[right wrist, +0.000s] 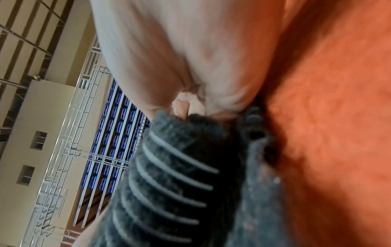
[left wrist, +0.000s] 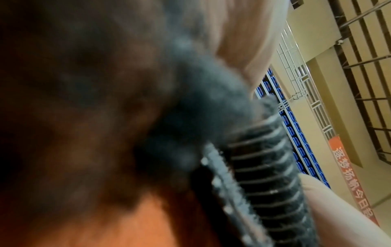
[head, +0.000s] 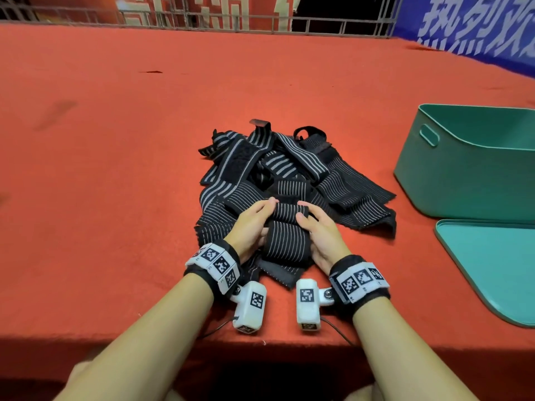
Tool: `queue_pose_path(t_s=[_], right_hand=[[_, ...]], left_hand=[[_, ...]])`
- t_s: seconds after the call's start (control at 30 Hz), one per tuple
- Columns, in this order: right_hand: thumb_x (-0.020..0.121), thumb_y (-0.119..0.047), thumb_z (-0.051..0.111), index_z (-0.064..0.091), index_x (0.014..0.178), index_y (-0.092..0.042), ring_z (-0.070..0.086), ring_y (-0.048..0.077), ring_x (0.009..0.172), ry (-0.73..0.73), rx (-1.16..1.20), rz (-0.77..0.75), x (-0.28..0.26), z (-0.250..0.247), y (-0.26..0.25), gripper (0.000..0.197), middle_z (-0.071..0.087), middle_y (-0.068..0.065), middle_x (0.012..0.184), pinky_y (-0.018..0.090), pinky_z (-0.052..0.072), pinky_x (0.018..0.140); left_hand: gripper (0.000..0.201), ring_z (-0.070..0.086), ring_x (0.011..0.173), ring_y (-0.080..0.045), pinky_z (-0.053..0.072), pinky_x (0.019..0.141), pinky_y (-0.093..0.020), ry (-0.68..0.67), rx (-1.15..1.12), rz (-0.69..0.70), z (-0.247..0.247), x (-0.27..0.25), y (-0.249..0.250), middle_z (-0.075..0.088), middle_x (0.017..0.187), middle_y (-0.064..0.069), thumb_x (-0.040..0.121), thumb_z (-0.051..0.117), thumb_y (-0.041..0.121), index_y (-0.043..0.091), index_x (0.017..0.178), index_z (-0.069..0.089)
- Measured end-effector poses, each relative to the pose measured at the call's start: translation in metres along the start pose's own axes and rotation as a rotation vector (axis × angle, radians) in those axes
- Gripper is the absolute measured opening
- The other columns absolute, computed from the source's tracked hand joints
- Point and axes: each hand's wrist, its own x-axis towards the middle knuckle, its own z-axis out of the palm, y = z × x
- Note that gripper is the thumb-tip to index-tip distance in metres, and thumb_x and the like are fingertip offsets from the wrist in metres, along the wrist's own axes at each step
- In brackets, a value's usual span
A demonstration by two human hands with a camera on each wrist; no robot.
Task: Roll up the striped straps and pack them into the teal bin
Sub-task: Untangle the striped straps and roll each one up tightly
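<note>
A heap of black straps with grey stripes (head: pixel 278 169) lies mid-table on the red cloth. At its near edge both hands grip one striped strap (head: pixel 285 227) whose far end is rolled into a thick coil. My left hand (head: pixel 254 224) holds the coil's left side, my right hand (head: pixel 314 227) its right side, thumbs on top. The strap's loose tail (head: pixel 285 267) trails toward me. The same strap fills the left wrist view (left wrist: pixel 266 167) and the right wrist view (right wrist: pixel 169 175), close up and blurred. The teal bin (head: pixel 451 180) stands open to the right.
A teal lid (head: pixel 492 264) lies flat in front of the bin near the table's right front. The red cloth table (head: pixel 115 169) stretches to the left and far side. A metal railing and banners stand behind it.
</note>
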Motion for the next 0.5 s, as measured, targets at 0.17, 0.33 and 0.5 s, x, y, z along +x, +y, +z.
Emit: queue_pose_path(t_s=[0.17, 0.33, 0.5], right_hand=[[0.102, 0.000, 0.055, 0.053, 0.136, -0.004, 0.066, 0.030, 0.120, 0.013, 0.012, -0.012, 0.001, -0.002, 0.005, 0.035, 0.070, 0.017, 0.126, 0.046, 0.053, 0.104], [0.097, -0.004, 0.063, 0.064, 0.126, -0.002, 0.068, 0.032, 0.119, 0.036, 0.048, -0.005, 0.001, -0.003, 0.004, 0.028, 0.074, 0.016, 0.120, 0.046, 0.054, 0.103], [0.099, -0.045, 0.061, 0.074, 0.117, -0.010, 0.076, 0.023, 0.100, 0.002, 0.091, 0.054, -0.002, 0.003, -0.005, 0.041, 0.078, 0.011, 0.110, 0.037, 0.061, 0.083]], left_hand=[[0.065, 0.051, 0.098, -0.033, 0.042, 0.073, -0.039, -0.024, 0.038, 0.010, -0.003, 0.007, -0.004, 0.064, 0.108, -0.018, 0.084, 0.072, 0.062, 0.008, 0.120, 0.067], [0.031, 0.045, 0.094, -0.030, 0.041, 0.078, -0.037, -0.085, -0.009, 0.057, -0.012, 0.006, -0.013, 0.053, 0.110, -0.014, 0.093, 0.068, 0.039, 0.023, 0.120, 0.068], [0.031, 0.060, 0.088, -0.031, 0.054, 0.075, -0.036, -0.111, 0.012, 0.132, -0.014, 0.003, -0.015, 0.064, 0.107, -0.022, 0.104, 0.055, 0.011, 0.028, 0.128, 0.065]])
